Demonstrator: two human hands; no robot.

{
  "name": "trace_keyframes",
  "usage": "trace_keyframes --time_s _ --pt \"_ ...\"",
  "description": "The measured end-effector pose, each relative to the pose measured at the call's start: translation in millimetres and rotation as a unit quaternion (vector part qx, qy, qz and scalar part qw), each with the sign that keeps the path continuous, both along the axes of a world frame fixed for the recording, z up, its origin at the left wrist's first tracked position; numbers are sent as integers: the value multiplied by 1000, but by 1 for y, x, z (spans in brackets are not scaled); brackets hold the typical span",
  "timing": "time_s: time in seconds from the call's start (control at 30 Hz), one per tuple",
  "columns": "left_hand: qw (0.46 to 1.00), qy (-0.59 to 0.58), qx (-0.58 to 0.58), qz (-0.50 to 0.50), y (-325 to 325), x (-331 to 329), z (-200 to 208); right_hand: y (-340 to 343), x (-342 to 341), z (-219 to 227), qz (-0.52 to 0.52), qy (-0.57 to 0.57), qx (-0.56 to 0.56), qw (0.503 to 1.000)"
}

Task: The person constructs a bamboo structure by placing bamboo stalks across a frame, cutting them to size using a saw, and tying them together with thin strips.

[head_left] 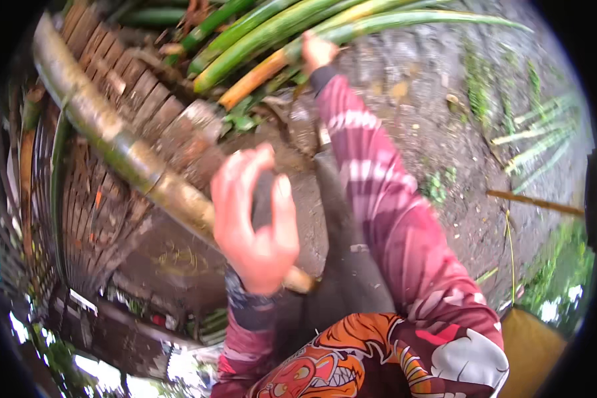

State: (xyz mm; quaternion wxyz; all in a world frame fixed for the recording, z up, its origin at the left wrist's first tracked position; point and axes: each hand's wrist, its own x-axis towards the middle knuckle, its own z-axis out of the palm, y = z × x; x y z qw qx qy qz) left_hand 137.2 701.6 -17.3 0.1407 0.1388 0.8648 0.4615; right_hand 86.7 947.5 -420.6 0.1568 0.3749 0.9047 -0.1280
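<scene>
My right hand [319, 53] reaches far forward and closes on a bamboo pole [268, 74], green along most of its length with an orange-brown near end. Other green bamboo poles [262, 43] lie side by side just beyond it. In front of my body, my left hand [257, 229] is raised with thumb and fingers curved apart, slightly blurred. No object shows in its grasp. Behind that hand a thick, weathered bamboo pole [139, 159] runs diagonally from the far left toward my legs.
A row of stacked reddish bricks or tiles [146, 93] borders the thick pole. Muddy stony ground [404, 93] stretches to the right, with cut green stalks [540, 142] and a thin brown stick [534, 201]. Thin bamboo strips [36, 219] stand at the left. Something yellow-brown [534, 345] is at lower right.
</scene>
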Motion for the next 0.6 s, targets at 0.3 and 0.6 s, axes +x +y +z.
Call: trace_keyframes --time_s 0.3,0.6 --pt "849 -14 -329 -413 201 -38 7 -251 190 349 -365 270 -836 310" --pt "858 101 -392 -316 -119 -50 152 -46 232 350 -447 317 -567 615"
